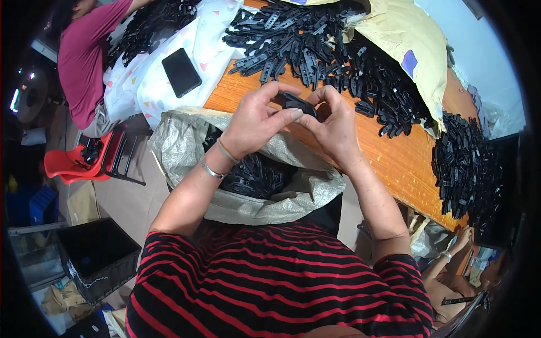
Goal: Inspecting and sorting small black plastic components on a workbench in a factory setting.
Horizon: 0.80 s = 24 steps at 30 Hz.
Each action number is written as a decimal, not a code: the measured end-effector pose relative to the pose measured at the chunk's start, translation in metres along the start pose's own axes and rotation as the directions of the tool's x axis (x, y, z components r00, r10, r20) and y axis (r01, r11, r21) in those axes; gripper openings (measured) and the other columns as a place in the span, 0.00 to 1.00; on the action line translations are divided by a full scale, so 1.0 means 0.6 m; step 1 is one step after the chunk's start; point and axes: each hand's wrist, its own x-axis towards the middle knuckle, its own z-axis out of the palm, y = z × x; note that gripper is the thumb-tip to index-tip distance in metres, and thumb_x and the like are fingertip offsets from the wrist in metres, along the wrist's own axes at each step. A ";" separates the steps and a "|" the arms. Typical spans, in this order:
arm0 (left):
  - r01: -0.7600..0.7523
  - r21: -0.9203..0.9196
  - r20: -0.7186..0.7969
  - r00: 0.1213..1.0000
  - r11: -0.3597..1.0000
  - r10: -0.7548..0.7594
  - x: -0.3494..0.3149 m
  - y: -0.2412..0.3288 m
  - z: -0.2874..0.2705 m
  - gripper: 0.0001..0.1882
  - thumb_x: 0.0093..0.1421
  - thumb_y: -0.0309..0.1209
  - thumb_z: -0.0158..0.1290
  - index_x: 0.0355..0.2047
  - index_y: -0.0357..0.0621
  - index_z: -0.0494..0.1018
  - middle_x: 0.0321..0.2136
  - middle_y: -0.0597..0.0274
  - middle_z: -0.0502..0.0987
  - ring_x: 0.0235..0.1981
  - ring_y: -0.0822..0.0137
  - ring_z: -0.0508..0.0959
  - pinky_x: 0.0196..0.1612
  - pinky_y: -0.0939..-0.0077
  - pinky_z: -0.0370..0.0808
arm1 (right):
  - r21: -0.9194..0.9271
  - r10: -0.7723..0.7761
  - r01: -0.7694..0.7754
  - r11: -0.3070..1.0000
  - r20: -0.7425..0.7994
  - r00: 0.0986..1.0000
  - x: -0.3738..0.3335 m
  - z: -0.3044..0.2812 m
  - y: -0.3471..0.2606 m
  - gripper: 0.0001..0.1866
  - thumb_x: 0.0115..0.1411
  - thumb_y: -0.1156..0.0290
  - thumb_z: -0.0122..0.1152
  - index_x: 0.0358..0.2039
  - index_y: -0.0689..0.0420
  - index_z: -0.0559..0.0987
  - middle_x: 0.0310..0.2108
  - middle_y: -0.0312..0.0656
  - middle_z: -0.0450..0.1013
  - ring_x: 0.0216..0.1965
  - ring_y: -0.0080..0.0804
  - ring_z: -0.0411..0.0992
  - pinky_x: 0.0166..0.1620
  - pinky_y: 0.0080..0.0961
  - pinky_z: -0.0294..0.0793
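Note:
Both my hands meet over the near edge of the wooden table (pixel 389 160), closed on one small black plastic part (pixel 297 103). My left hand (pixel 256 118) pinches its left end between thumb and fingers. At its right end, my right hand (pixel 336 127) grips with thumb and forefinger. Fingers cover much of the part, so its exact kind cannot be made out. Below my hands a woven sack (pixel 248 211) gapes, its rim folded out, with many similar black parts (pixel 256 176) inside. Past my fingertips lies a heap of long black plastic pieces (pixel 301 48).
A phone (pixel 181 72) lies on white plastic sheeting (pixel 217 28). More black pieces (pixel 465 166) lie at right beside a yellowish sack (pixel 403 48). One person (pixel 84 62) sits at upper left near a red chair (pixel 76 163); another's hand (pixel 465 236) shows at right. A black crate (pixel 101 259) stands lower left.

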 end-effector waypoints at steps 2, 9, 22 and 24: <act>0.015 -0.095 -0.024 1.000 0.995 -0.017 -0.003 -0.004 0.004 0.13 0.60 0.21 0.54 0.45 0.35 0.71 0.34 0.63 0.76 0.32 0.79 0.76 0.33 0.83 0.76 | 0.029 0.027 -0.028 0.999 0.012 1.000 -0.009 0.004 -0.005 0.16 0.49 0.74 0.73 0.31 0.60 0.73 0.21 0.31 0.69 0.22 0.12 0.65 0.24 0.15 0.64; 0.180 -0.062 0.076 0.982 0.982 -0.175 -0.045 0.008 -0.030 0.07 0.61 0.22 0.53 0.39 0.34 0.74 0.34 0.65 0.75 0.33 0.81 0.73 0.37 0.87 0.70 | 0.203 0.081 -0.116 0.972 0.174 0.981 -0.039 0.012 -0.008 0.15 0.49 0.70 0.75 0.32 0.59 0.76 0.23 0.29 0.70 0.23 0.11 0.65 0.25 0.12 0.63; -0.040 0.724 -0.075 0.988 0.688 0.136 0.003 -0.004 -0.083 0.11 0.59 0.27 0.56 0.42 0.37 0.75 0.28 0.58 0.77 0.30 0.70 0.77 0.35 0.78 0.74 | -0.635 0.059 -0.023 0.773 0.035 0.998 0.097 -0.052 0.137 0.12 0.53 0.70 0.66 0.38 0.60 0.78 0.37 0.52 0.73 0.38 0.54 0.74 0.42 0.42 0.74; -0.052 0.824 -0.077 0.976 0.565 0.202 0.065 -0.042 -0.079 0.13 0.56 0.31 0.58 0.40 0.39 0.75 0.32 0.52 0.78 0.33 0.53 0.79 0.38 0.66 0.75 | -0.663 0.110 -0.037 0.747 0.069 0.992 0.105 -0.049 0.151 0.13 0.53 0.70 0.66 0.38 0.60 0.78 0.37 0.52 0.73 0.38 0.54 0.74 0.42 0.42 0.73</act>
